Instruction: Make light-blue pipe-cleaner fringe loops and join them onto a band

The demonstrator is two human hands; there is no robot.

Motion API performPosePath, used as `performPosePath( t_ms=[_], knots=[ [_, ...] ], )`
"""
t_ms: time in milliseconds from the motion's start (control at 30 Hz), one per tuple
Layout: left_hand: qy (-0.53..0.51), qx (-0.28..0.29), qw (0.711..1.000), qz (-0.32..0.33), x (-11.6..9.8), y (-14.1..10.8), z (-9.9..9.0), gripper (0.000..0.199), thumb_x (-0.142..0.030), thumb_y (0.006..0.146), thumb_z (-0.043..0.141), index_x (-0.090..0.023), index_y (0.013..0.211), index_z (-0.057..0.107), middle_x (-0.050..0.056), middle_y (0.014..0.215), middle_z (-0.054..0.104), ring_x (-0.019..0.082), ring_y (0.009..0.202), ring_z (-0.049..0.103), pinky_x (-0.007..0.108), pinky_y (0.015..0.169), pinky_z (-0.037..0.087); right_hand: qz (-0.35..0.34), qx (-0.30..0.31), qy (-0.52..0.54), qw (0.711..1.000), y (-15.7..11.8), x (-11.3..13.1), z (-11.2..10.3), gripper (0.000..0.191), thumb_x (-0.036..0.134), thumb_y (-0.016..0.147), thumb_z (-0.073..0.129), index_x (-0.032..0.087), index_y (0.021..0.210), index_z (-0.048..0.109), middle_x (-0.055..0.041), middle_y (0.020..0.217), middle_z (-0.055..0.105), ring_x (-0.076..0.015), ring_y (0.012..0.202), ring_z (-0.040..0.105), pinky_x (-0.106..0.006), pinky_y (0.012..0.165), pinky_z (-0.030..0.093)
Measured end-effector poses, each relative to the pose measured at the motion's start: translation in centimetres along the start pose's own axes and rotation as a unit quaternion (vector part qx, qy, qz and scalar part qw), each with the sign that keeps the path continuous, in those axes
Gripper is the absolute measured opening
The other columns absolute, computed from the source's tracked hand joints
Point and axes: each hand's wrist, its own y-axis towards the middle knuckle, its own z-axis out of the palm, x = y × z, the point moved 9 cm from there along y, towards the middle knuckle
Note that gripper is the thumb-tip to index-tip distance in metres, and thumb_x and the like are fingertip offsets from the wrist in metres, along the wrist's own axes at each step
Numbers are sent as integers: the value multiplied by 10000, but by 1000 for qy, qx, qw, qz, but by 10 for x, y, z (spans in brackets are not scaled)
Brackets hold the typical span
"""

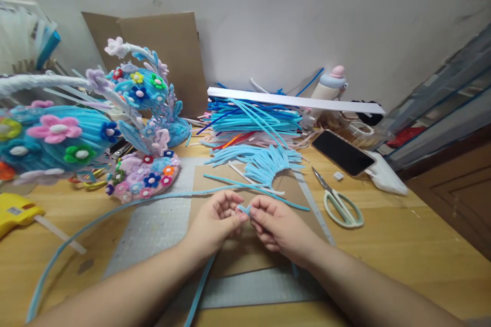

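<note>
Between my two hands is a light blue pipe cleaner (pixel 244 209), bent into a small V where the fingertips meet. My left hand (pixel 218 218) pinches one side of the bend and my right hand (pixel 276 225) the other. Blue lengths hang below both hands toward the table's front. Just beyond the hands, a fan-shaped bundle of looped light blue pipe cleaners (pixel 264 163) lies on a cardboard sheet (pixel 245 255), with loose blue and white strips beside it. A long blue strip (pixel 95 217) curves away to the left.
Scissors (pixel 341 207) and a phone (pixel 344 153) lie at the right. Piled pipe cleaners (pixel 253 120) stand behind, near a bottle (pixel 329 87). Flower-covered decorations (pixel 57 133) and a yellow glue gun (pixel 17 212) occupy the left. A cutting mat (pixel 153 235) lies under the cardboard.
</note>
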Motion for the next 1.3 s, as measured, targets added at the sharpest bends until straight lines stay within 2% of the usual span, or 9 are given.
performPosePath(
  t_ms=[500, 667, 867, 1000, 1300],
  knots=[
    [-1, -7, 1000, 22, -3, 0, -2, 330, -285, 637, 724, -139, 828, 497, -58, 624, 509, 28, 453, 444, 153, 420, 376, -41, 0, -50, 998, 2, 4, -1, 260, 429, 777, 572, 186, 783, 480, 108, 416, 410, -9, 289, 254, -113, 280, 172],
    [7, -6, 1000, 16, -4, 0, -1, 336, -312, 630, 726, -143, 810, 497, -56, 612, 513, 39, 452, 453, 164, 425, 361, -47, -8, -58, 997, 2, 5, 0, 255, 432, 777, 561, 187, 808, 494, 87, 487, 490, -22, 290, 326, -128, 272, 251],
    [42, -9, 999, 4, -2, -3, -2, 298, -334, 631, 719, -140, 684, 498, -52, 505, 510, 51, 429, 433, 172, 428, 315, -57, -20, -53, 997, 2, 4, -1, 244, 415, 780, 565, 182, 786, 492, 78, 509, 494, -27, 318, 356, -132, 291, 276],
    [51, -12, 999, 6, -1, -3, -3, 295, -347, 634, 714, -143, 674, 504, -56, 460, 497, 59, 414, 424, 171, 419, 285, -61, -13, -54, 997, 2, 2, 1, 258, 433, 809, 522, 178, 785, 484, 69, 521, 508, -25, 320, 357, -129, 292, 279],
    [37, -12, 999, 23, -5, -2, 0, 284, -320, 612, 731, -147, 713, 530, -37, 590, 544, 63, 473, 469, 180, 453, 349, -72, -27, -95, 992, 3, 4, -1, 300, 468, 812, 492, 173, 758, 505, 68, 505, 496, -25, 305, 334, -129, 275, 240]
  ],
)
